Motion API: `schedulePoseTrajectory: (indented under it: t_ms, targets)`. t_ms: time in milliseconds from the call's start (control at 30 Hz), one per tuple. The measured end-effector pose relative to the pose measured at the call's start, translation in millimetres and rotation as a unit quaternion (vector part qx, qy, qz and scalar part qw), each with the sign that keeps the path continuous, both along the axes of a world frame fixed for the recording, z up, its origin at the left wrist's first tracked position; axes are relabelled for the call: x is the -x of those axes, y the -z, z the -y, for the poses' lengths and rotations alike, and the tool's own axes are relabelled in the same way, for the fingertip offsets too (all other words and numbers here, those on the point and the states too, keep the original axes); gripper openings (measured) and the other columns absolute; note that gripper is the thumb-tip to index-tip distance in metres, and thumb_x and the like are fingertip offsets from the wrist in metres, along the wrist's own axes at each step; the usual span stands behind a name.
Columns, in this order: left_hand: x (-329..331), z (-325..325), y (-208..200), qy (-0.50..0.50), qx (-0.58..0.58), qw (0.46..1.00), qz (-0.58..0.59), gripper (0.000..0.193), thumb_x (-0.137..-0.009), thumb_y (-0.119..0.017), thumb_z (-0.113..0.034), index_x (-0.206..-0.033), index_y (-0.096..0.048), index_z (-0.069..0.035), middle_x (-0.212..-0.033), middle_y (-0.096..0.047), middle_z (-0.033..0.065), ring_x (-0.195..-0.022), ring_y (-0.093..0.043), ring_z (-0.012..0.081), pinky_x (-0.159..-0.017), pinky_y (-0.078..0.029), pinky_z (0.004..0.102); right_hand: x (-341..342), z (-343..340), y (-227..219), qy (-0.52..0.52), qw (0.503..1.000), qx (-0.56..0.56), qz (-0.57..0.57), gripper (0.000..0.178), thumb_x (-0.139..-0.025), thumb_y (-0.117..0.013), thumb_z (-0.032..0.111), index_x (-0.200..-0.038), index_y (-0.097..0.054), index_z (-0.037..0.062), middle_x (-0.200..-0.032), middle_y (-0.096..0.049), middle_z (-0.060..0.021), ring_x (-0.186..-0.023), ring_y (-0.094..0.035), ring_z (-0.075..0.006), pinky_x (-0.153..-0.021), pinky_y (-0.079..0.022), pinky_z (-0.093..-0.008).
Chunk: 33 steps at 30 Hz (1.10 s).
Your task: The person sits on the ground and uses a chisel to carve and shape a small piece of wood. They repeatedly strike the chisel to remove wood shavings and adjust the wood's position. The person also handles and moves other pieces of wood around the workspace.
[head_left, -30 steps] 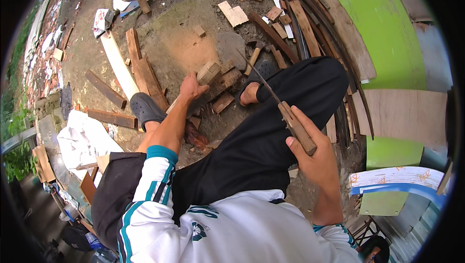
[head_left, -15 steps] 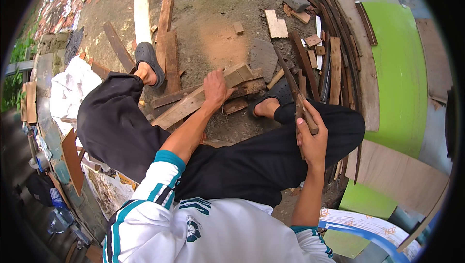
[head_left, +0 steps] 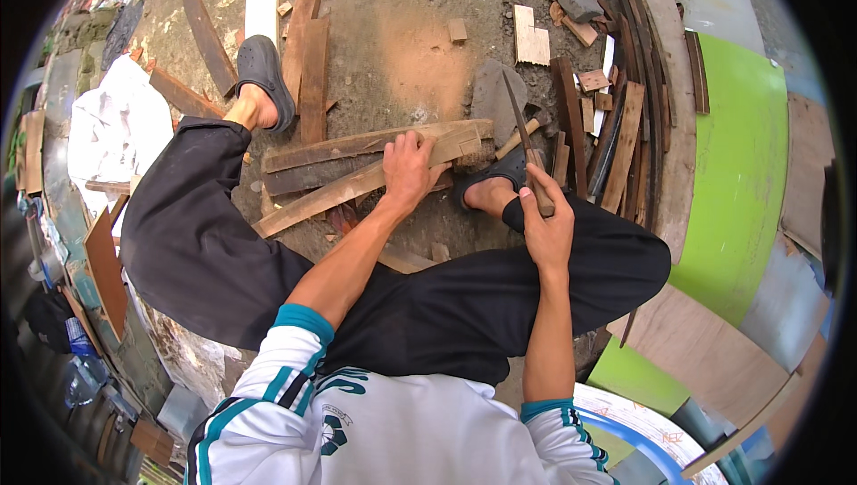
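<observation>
My left hand (head_left: 409,169) presses down on a long wooden plank (head_left: 357,183) that lies across other planks on the ground between my feet. My right hand (head_left: 546,217) grips the wooden handle of a long-bladed knife (head_left: 520,124), whose blade points up and away, above my right foot. I squat in black trousers, with dark slip-on shoes on both feet (head_left: 264,74).
Scrap boards and offcuts (head_left: 616,119) are stacked at the right beside a green panel (head_left: 741,173). Small wood blocks (head_left: 532,37) and a stone (head_left: 577,0) lie on the dirt ahead. A white sack (head_left: 116,137) lies at the left; a blue-rimmed tub (head_left: 643,431) is behind me.
My left hand has gone from small wood blocks to a long plank and now presses on it. The knife in my right hand has swung nearer the plank's end. The view has tilted downward.
</observation>
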<state>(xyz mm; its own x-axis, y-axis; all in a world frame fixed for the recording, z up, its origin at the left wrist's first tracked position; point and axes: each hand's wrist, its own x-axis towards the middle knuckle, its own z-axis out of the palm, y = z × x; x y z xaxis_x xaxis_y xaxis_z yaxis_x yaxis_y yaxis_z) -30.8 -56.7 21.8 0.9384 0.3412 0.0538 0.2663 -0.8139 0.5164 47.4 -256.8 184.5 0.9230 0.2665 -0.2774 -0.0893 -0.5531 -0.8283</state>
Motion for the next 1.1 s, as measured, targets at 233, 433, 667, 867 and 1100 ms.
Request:
schedulePoseTrajectory:
  t_ms: [233,433,667,867,1100]
  targets:
    - [0.7,-10.3,-9.5,-0.013,0.001,0.999,0.035,0.054,-0.070,-0.090,-0.033,-0.113,-0.071,-0.007,-0.102,-0.056,0.0105,-0.100,-0.054,0.0304,-0.084,-0.041,0.0427,3.9,-8.1,0.9,-0.010,0.999,0.035,0.002,0.032,-0.097,-0.066,0.009,-0.128,-0.069,0.0015,-0.124,-0.072,-0.0135,-0.116,-0.067,-0.0213,-0.102,-0.049,-0.0325]
    - [3.1,-19.4,-14.7,-0.022,0.016,0.998,0.060,0.054,-0.077,-0.088,-0.036,-0.117,-0.068,-0.005,-0.109,-0.061,0.0148,-0.104,-0.059,0.0331,-0.088,-0.047,0.0455,8.1,-9.8,2.8,-0.020,0.999,0.032,0.025,0.032,-0.097,-0.066,0.010,-0.128,-0.069,0.0031,-0.120,-0.074,-0.0145,-0.114,-0.068,-0.0226,-0.100,-0.050,-0.0334]
    - [3.4,-48.1,-28.9,0.052,0.134,0.990,0.004,0.056,-0.091,-0.073,-0.047,-0.120,-0.065,0.000,-0.110,-0.070,0.0219,-0.102,-0.067,0.0385,-0.087,-0.053,0.0481,12.8,-21.9,9.8,-0.018,0.995,0.044,0.090,0.030,-0.096,-0.068,0.013,-0.125,-0.071,0.0044,-0.117,-0.074,-0.0166,-0.109,-0.071,-0.0280,-0.096,-0.053,-0.0358]
    - [-0.2,-61.6,-71.2,0.113,0.215,0.967,-0.081,0.059,-0.093,-0.065,-0.051,-0.118,-0.065,0.003,-0.101,-0.072,0.0267,-0.097,-0.069,0.0426,-0.089,-0.053,0.0481,7.6,-36.8,10.5,-0.024,0.992,0.067,0.108,0.052,-0.085,-0.084,0.034,-0.124,-0.070,0.0031,-0.113,-0.074,-0.0170,-0.096,-0.074,-0.0305,-0.084,-0.057,-0.0373]
    - [1.1,-57.5,-111.9,0.152,0.217,0.961,-0.080,0.054,-0.091,-0.063,-0.049,-0.111,-0.066,0.002,-0.092,-0.071,0.0266,-0.088,-0.068,0.0439,-0.081,-0.051,0.0496,13.5,-34.1,22.4,-0.049,0.997,-0.048,-0.045,0.075,-0.074,-0.091,0.049,-0.122,-0.068,-0.0027,-0.098,-0.074,-0.0130,-0.079,-0.070,-0.0174,-0.073,-0.056,-0.0315]
